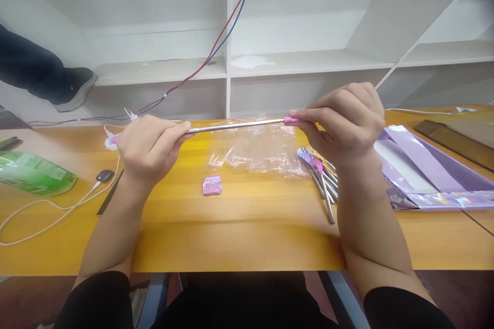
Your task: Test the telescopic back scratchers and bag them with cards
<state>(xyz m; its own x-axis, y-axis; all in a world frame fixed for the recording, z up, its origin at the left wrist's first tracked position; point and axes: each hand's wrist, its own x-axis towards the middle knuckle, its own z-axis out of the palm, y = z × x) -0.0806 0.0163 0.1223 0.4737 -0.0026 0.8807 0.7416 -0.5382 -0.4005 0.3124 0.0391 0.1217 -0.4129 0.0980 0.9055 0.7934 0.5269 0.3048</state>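
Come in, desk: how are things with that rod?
Left hand and right hand gripping one metal rod. Rod raised, pink end at right hand. Transparent plastic on table; nothing visibly blocking.

Bright, diffuse light fills the scene, leaving small white glints on the clear plastic (254, 151) between the left hand (144, 146) and right hand (345, 115), and a pale glare on the purple box (428, 159) to the right hand's right. Wide-angle distortion slants the white shelves (301, 59) beyond both hands, with the upper right corner darkened. Print on the pink cards (212, 185) between them is blurred.
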